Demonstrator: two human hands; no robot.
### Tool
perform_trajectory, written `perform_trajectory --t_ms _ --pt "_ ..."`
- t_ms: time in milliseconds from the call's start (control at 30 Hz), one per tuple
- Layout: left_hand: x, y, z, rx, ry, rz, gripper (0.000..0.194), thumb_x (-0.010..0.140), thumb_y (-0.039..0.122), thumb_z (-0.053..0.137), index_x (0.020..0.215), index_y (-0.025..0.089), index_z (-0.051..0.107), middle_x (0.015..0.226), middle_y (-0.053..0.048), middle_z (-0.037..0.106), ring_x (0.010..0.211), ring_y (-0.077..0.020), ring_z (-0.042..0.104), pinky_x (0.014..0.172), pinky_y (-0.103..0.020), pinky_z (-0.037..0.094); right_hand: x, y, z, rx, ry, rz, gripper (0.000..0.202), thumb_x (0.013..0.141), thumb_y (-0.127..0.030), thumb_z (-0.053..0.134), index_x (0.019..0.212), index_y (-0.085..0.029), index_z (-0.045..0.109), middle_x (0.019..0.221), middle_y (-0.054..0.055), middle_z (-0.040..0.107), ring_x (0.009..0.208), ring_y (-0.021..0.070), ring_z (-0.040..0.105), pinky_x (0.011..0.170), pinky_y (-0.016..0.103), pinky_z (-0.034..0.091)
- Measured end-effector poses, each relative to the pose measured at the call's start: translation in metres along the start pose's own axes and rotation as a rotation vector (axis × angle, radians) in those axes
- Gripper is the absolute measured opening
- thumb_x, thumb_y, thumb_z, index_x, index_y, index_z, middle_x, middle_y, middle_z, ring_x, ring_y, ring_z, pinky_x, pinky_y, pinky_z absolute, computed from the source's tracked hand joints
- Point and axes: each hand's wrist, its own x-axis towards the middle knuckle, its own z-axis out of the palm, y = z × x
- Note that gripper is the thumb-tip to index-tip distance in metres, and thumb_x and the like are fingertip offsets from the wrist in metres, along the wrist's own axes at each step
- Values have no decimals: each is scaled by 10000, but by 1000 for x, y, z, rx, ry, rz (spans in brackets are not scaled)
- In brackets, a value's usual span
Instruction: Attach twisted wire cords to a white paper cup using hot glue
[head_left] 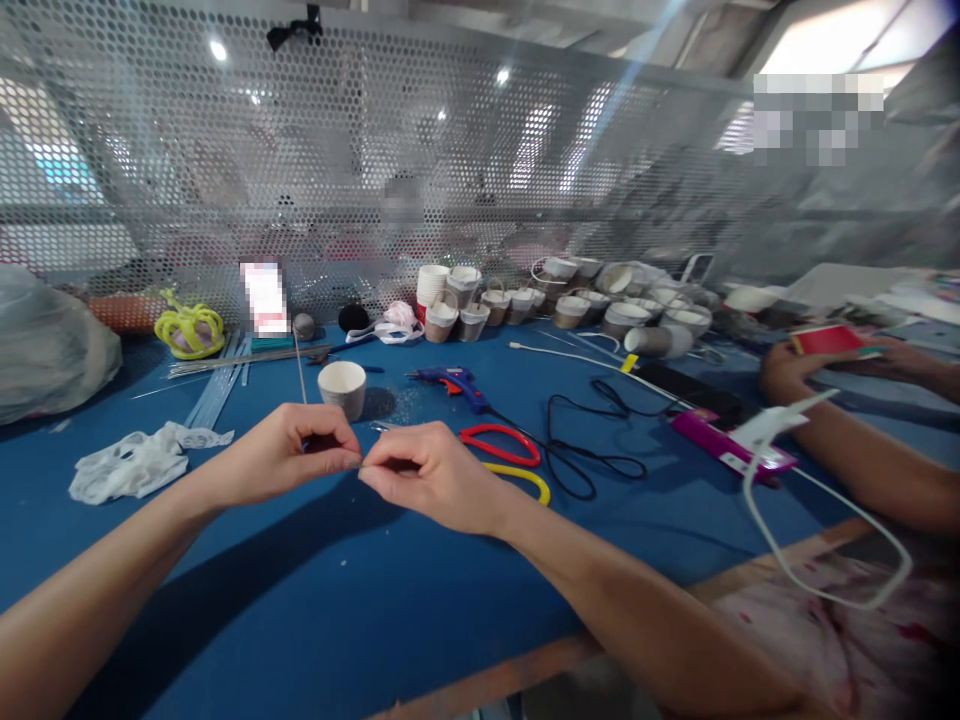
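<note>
My left hand (304, 452) and my right hand (429, 474) meet above the blue table, thumbs and fingertips pinched together almost touching. Whatever lies between the fingertips is too small to make out. A thin grey wire (301, 370) shows just beyond my left hand; I cannot tell if that hand holds it. Behind the hands stands a white paper cup (342, 388). Scissors with one red handle (501, 444) and one yellow handle (536, 480) lie partly hidden by my right hand. Past them rests a blue glue gun (454, 383) with a black cord.
White lace (131, 462) lies at left, near clear strips (221, 385) and a yellow fuzzy basket (189, 330). Several small wrapped cups (472, 318) line the perforated metal screen (360, 150). A purple glue gun (727, 440) and a co-worker's arms (862, 440) are at right.
</note>
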Motion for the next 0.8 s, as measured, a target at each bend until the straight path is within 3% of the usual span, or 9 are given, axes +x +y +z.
perform_trajectory --t_ms 100,233,367,467,633,700,800 --pt "1 -2 7 -42 79 -32 207 773 302 491 686 134 574 622 3 534 553 -88 454 503 -194 363 1 3 0 8 110 123 175 791 -212 456 680 -131 564 580 -15 499 528 68 424 485 175 333" --pt "-1 6 18 164 195 56 160 773 218 487 674 133 578 615 -4 534 556 -88 464 515 -194 360 3 9 2 -169 184 142 161 753 -133 466 618 -132 553 563 -17 501 529 69 420 505 185 318" --pt "-4 14 19 355 229 213 159 793 154 445 712 135 581 670 -19 535 576 -83 480 528 -184 370 2 11 4 -324 105 55 143 704 -61 480 592 -134 531 573 -16 497 541 72 423 520 189 311" --pt "-4 15 12 384 166 215 164 800 160 436 732 140 584 693 -22 539 598 -89 490 543 -188 380 1 8 4 -345 -9 -26 139 709 -71 490 592 -138 526 589 -4 519 560 83 439 527 192 322" --pt "-1 5 0 128 20 38 150 781 222 475 703 145 577 667 -2 543 585 -88 476 535 -188 376 -1 0 1 -115 -80 -40 139 756 -120 472 649 -136 559 605 -6 536 560 74 453 549 188 357" --pt "0 -1 0 -41 -2 -21 166 781 263 478 699 142 557 628 12 518 559 -83 448 511 -187 362 0 0 0 9 -40 42 144 778 -174 466 673 -134 556 595 -12 510 544 71 434 520 183 356" --pt "2 -6 8 -218 58 -70 189 769 301 495 689 136 539 571 33 458 510 -71 387 467 -184 322 1 3 -1 116 70 173 167 792 -240 462 693 -133 544 581 -22 471 517 63 397 470 173 334"
